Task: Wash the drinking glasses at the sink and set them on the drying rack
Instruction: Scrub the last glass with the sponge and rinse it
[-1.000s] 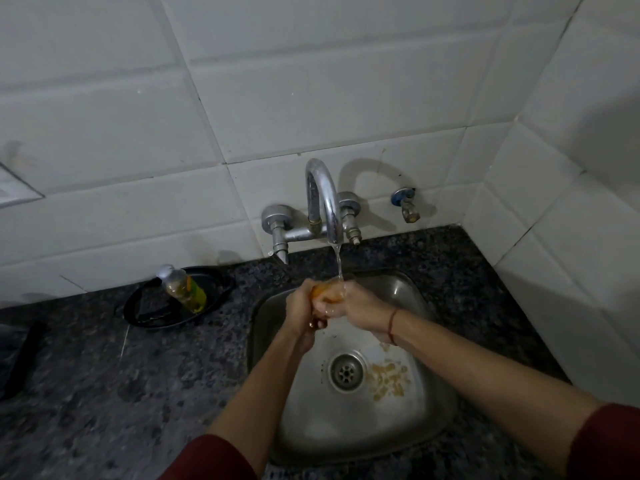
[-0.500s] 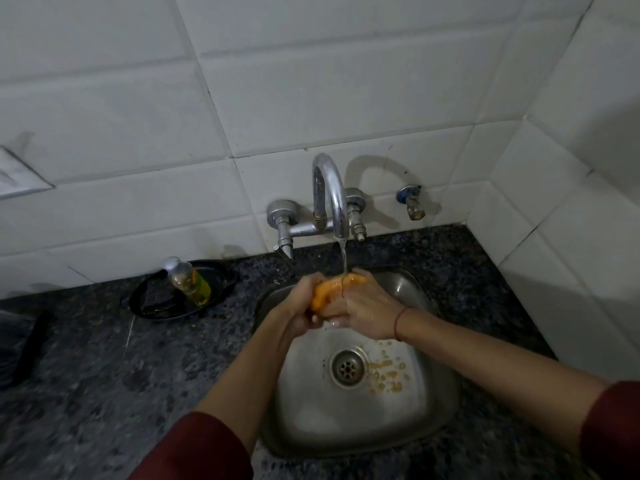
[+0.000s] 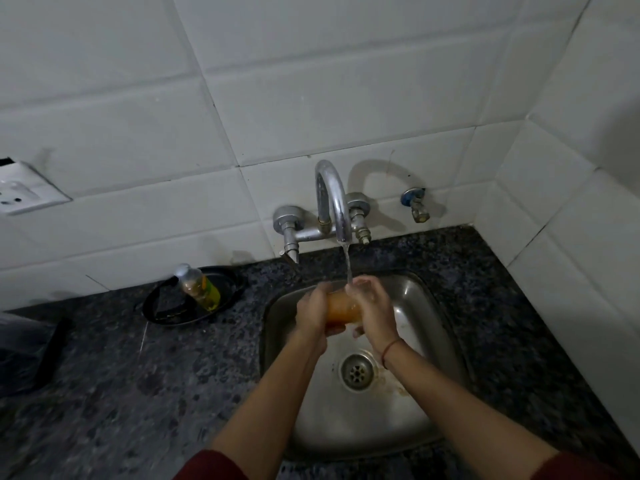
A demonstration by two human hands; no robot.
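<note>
Clock bearings taken from the sink's centre.
- Sink (image 3: 419,306): the 12 o'clock half is occupied by the left hand (image 3: 313,310) and right hand (image 3: 372,306), both gripping a glass (image 3: 343,308). The 6 o'clock half over the drain (image 3: 356,372) is open between the forearms.
- Faucet spout (image 3: 332,199): overhangs the rim at 12 o'clock, with a water stream (image 3: 348,268) below it.
- Tap lever (image 3: 289,251): 11 o'clock.
- Valve (image 3: 415,206): 1 o'clock, on the back wall.
- Side wall (image 3: 571,237): 3 o'clock, leaving a narrow strip of bench (image 3: 138,393).
- Black tray (image 3: 162,311) with a leaning bottle (image 3: 199,287): 10 o'clock.
- Dark bag (image 3: 31,355): 9 o'clock, at the frame edge.
- Open bench: 7 to 9 o'clock, between the sink and the bag.
</note>
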